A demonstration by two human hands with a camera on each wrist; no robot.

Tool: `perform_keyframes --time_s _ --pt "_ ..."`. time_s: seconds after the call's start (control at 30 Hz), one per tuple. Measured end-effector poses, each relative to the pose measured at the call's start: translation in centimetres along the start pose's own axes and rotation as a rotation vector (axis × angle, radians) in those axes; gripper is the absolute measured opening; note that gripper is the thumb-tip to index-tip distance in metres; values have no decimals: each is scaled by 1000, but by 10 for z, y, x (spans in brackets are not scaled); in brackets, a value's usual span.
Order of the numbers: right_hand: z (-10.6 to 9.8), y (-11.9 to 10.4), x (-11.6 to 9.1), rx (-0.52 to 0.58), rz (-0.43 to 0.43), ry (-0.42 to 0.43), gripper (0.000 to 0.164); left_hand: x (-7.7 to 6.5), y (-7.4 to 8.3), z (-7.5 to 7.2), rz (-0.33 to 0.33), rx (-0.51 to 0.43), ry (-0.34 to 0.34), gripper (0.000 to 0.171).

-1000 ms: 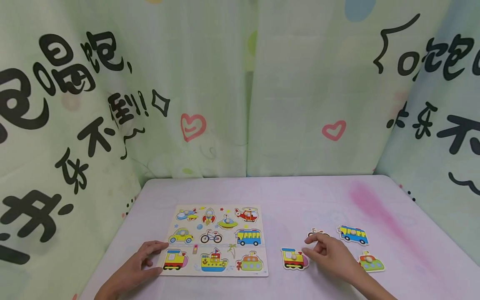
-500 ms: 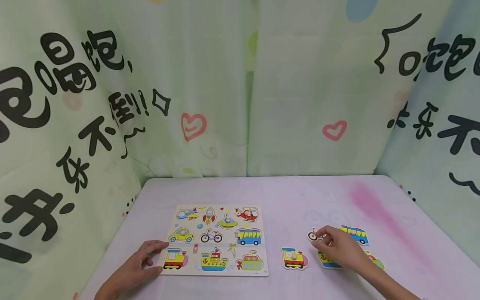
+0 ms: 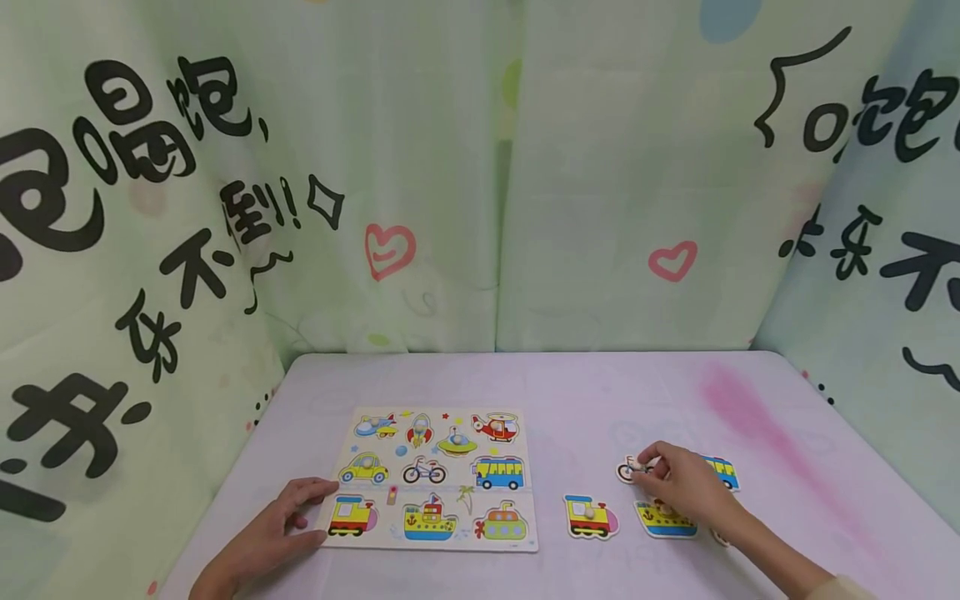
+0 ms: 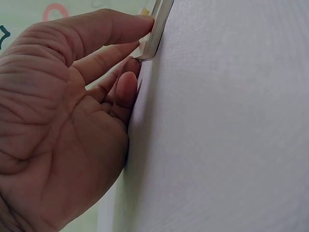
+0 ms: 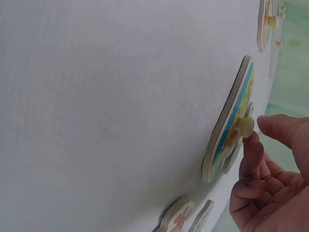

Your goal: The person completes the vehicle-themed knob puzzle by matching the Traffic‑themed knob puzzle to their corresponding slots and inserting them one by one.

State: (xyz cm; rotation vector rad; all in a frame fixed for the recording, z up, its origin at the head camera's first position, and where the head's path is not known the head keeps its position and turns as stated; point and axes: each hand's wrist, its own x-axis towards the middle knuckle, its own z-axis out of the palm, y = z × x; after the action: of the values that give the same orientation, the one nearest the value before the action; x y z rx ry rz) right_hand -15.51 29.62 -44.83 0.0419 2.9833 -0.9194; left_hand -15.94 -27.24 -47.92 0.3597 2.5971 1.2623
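Observation:
My left hand (image 3: pixel 273 533) rests its thumb and fingers along the left edge of a puzzle board (image 3: pixel 435 492) printed with vehicles. In the left wrist view the thumb (image 4: pixel 137 24) lies against the board's pale edge (image 4: pixel 157 41). On the right, my right hand (image 3: pixel 686 479) has thumb and index finger at the knob of a bicycle puzzle piece (image 3: pixel 625 471), which they partly cover. A ship puzzle piece (image 3: pixel 663 521) lies just in front of it; in the right wrist view its knob (image 5: pixel 245 126) overlaps the fingertips of my right hand (image 5: pixel 270 169).
A train piece (image 3: pixel 590 517) lies between the board and the ship piece. Behind the right hand shows part of a bus piece (image 3: pixel 723 472). A submarine piece (image 3: pixel 718 537) is mostly hidden under the right forearm. Printed curtains (image 3: pixel 420 167) surround the table.
My right hand has moved from beside the train piece back and to the right, to the bicycle piece, uncovering the ship piece. The left hand stays at the board.

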Motion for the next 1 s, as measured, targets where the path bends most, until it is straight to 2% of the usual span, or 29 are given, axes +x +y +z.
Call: perform_keyframes --time_s 0.2,0.47,0.8,1.0 --pt "1 3 4 -22 -11 -16 31 0 -1 0 23 -1 8 62" --pt "2 2 8 -27 -13 -17 20 1 -1 0 16 -2 6 62" --pt "4 5 9 -28 -23 7 21 0 -2 -1 60 6 14 60" --pt "5 6 7 25 -20 32 23 0 -3 0 40 -3 5 60"
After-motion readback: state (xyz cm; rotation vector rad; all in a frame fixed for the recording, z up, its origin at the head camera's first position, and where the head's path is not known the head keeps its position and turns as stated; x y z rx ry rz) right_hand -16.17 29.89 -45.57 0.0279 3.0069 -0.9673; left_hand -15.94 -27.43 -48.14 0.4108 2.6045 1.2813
